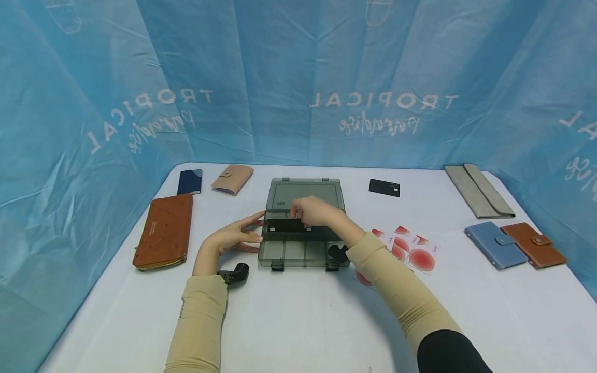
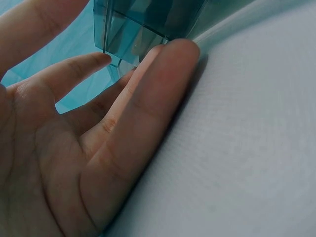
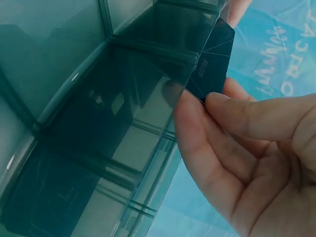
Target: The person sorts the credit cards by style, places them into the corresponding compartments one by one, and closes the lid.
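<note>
A translucent grey-green compartment box (image 1: 294,255) lies on the white table, its lid (image 1: 305,191) tipped back. My right hand (image 1: 316,211) reaches over the middle row of compartments. In the right wrist view, its thumb and fingers pinch the corner of a black card (image 3: 215,61) that dips behind the box's clear wall. Another dark card (image 3: 54,202) shows through that wall, and in the head view a black card (image 1: 285,225) stands on edge in the middle row. My left hand (image 1: 235,235) has its fingers spread against the box's left side, holding nothing.
A black card (image 1: 384,187) lies behind right; sheets with red circles (image 1: 422,259) lie beside the right forearm. At left are a brown zip wallet (image 1: 163,233), a navy holder (image 1: 189,181) and a beige wallet (image 1: 232,178). At right are a grey sleeve (image 1: 478,191), blue wallet (image 1: 496,246) and brown wallet (image 1: 534,246).
</note>
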A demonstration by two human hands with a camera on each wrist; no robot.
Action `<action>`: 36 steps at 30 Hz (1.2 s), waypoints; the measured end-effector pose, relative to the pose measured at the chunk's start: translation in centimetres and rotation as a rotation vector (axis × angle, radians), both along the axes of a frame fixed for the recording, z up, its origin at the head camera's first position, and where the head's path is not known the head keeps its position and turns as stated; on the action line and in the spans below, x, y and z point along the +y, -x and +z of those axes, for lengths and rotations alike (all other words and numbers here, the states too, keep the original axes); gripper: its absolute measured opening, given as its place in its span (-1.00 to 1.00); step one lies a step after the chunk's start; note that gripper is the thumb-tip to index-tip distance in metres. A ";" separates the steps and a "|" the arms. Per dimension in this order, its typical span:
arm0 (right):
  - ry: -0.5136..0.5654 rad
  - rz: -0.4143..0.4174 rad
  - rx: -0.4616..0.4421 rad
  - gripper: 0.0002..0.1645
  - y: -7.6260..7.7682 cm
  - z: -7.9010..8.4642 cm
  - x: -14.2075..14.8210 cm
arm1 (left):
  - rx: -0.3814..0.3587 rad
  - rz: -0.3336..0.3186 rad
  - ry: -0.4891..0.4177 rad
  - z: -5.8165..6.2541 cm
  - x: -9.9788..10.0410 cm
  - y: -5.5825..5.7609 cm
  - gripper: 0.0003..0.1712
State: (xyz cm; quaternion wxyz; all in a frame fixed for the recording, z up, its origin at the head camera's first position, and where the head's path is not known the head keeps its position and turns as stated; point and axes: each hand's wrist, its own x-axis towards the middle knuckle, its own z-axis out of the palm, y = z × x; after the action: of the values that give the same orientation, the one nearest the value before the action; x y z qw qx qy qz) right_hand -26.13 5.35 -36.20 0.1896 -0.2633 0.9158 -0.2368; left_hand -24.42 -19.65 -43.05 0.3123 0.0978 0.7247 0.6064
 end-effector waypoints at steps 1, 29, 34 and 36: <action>-0.019 0.012 -0.003 -0.61 0.0 0.0 0.0 | 0.001 -0.002 -0.002 0.0 0.0 0.0 0.00; 0.124 -0.120 0.079 -0.59 2.2 0.3 8.0 | 0.005 0.010 0.022 -0.1 0.2 -0.1 -0.01; 0.063 -0.302 0.174 -0.53 4.2 -1.0 11.4 | 0.011 0.008 0.022 0.1 0.2 -0.2 -0.01; -0.030 -0.373 0.186 -0.46 5.0 -1.9 12.8 | 0.014 0.004 0.018 0.1 0.2 -0.2 -0.01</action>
State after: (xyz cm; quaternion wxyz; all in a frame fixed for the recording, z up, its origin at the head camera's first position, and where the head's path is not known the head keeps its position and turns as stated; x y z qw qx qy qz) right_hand -31.10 18.16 -38.05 0.0610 -0.1070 0.9656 -0.2289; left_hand -24.22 -19.47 -42.99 0.3066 0.0978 0.7325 0.5999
